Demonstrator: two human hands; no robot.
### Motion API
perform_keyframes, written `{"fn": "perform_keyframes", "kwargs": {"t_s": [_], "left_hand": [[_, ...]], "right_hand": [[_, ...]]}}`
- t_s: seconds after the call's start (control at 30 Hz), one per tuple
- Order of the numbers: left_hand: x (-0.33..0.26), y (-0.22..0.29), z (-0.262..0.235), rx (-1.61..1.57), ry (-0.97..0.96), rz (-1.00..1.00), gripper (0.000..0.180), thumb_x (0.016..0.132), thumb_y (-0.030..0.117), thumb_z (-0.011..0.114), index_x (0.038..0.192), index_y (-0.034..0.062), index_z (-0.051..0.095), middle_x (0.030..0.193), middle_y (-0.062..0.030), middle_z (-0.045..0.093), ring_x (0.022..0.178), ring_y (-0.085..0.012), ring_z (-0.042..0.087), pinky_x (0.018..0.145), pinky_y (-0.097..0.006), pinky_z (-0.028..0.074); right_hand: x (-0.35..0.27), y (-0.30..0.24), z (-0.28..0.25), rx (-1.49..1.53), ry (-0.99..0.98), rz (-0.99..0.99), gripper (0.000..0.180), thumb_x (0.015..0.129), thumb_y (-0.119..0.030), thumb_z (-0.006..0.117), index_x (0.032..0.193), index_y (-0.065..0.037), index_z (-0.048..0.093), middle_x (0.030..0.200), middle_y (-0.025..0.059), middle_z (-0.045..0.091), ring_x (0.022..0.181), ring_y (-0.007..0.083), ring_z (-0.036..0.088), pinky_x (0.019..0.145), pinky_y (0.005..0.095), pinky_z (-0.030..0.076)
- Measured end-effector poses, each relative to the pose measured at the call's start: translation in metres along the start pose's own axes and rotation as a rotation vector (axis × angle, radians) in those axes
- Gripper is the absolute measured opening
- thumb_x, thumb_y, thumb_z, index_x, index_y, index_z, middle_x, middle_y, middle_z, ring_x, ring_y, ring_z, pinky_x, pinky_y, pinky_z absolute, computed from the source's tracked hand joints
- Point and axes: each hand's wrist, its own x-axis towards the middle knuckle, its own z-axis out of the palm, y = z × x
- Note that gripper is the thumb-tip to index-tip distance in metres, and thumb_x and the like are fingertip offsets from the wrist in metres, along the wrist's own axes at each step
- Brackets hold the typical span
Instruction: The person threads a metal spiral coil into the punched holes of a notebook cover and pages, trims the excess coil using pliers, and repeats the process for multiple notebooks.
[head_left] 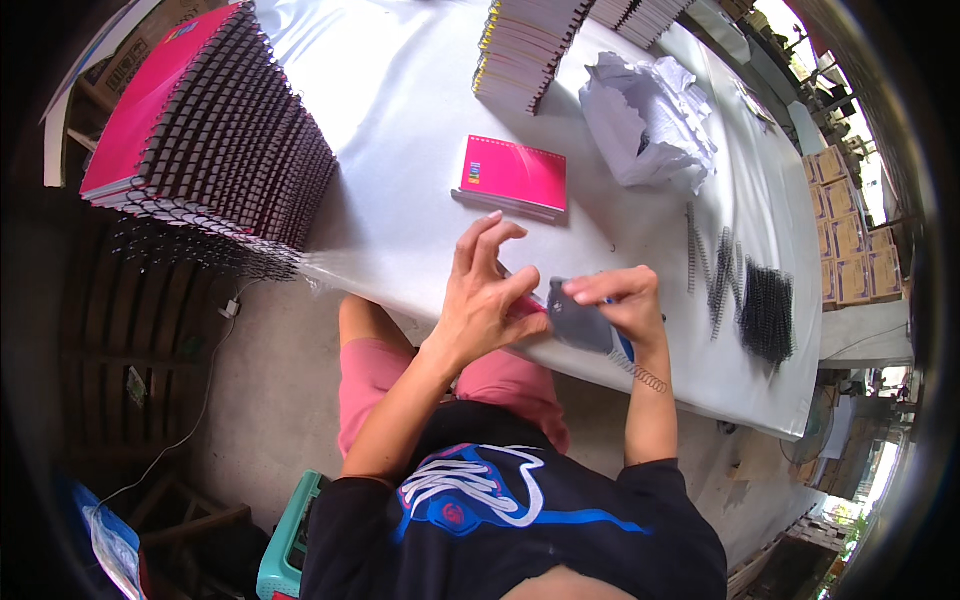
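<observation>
Pink notebook (527, 308) is showing as a sliver at the desk's (400, 205) near edge, the left hand (492, 290) pinching it between thumb and lower fingers, upper fingers spreading loose. I am watching the right hand (622, 303) bending over a dark grey sheet (580, 318); whether its fingers are gripping, I cannot tell. One coil (648, 378) is trailing by the right wrist. Pink-covered stack (515, 178) is lying beyond; black coils (768, 315) are heaping rightward.

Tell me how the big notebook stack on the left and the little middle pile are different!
The left stack is tall, but the middle pile is low. The left stack shows rows of dark coils, while the middle pile shows pale dots along one edge. Both have pink tops.
</observation>
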Motion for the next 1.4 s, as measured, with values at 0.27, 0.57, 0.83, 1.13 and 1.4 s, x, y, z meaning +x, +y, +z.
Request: {"fn": "perform_keyframes", "kwargs": {"t_s": [0.27, 0.57, 0.83, 1.13, 1.4], "left_hand": [[0.004, -0.001, 0.002, -0.105, 0.054, -0.068, 0.058, 0.045, 0.051, 0.085, 0.071, 0.0092, 0.053, 0.120, -0.0157, 0.037, 0.109, -0.0329, 0.036, 0.081, -0.041, 0.039], [0.003, -0.015, 0.011, -0.360, 0.142, -0.216, 0.069, 0.043, 0.041, 0.090, 0.087, 0.0084, 0.047, 0.110, -0.0133, 0.033, 0.090, -0.0282, 0.040, 0.067, -0.037, 0.045], [0.004, -0.030, 0.019, -0.495, 0.157, -0.165, 0.091, 0.038, 0.043, 0.091, 0.096, 0.0066, 0.030, 0.101, -0.0127, 0.032, 0.108, -0.0282, 0.035, 0.078, -0.038, 0.042], [0.001, -0.038, 0.023, -0.578, 0.053, -0.214, 0.096, 0.039, 0.043, 0.091, 0.098, 0.0046, 0.026, 0.102, -0.0154, 0.028, 0.108, -0.0311, 0.033, 0.090, -0.039, 0.037], [-0.004, -0.043, 0.021, -0.421, 0.021, -0.070, 0.098, 0.040, 0.044, 0.090, 0.100, 0.0035, 0.024, 0.098, -0.0146, 0.029, 0.108, -0.0297, 0.034, 0.088, -0.037, 0.038]], "right_hand": [[0.003, 0.012, 0.006, 0.276, 0.171, -0.098, 0.014, 0.068, 0.010, 0.066, 0.078, 0.001, 0.070, 0.085, 0.0194, 0.069, 0.084, 0.0275, 0.068, 0.079, 0.0352, 0.054], [0.010, -0.008, 0.019, -0.112, 0.096, -0.017, 0.025, 0.063, 0.015, 0.058, 0.081, 0.003, 0.070, 0.086, 0.0191, 0.069, 0.082, 0.0252, 0.069, 0.080, 0.0307, 0.053], [0.030, 0.000, 0.024, -0.214, 0.195, 0.059, 0.022, 0.065, 0.013, 0.058, 0.081, 0.003, 0.070, 0.084, 0.0168, 0.070, 0.083, 0.0212, 0.068, 0.078, 0.0285, 0.053], [0.039, -0.021, 0.036, 0.150, 0.002, -0.320, 0.021, 0.064, 0.010, 0.061, 0.080, 0.001, 0.071, 0.080, 0.0126, 0.070, 0.077, 0.0180, 0.068, 0.074, 0.0269, 0.053], [0.043, -0.023, 0.039, -0.168, 0.047, -0.067, 0.022, 0.062, 0.008, 0.062, 0.080, 0.000, 0.072, 0.079, 0.0114, 0.070, 0.075, 0.0152, 0.067, 0.073, 0.0259, 0.053]]}}
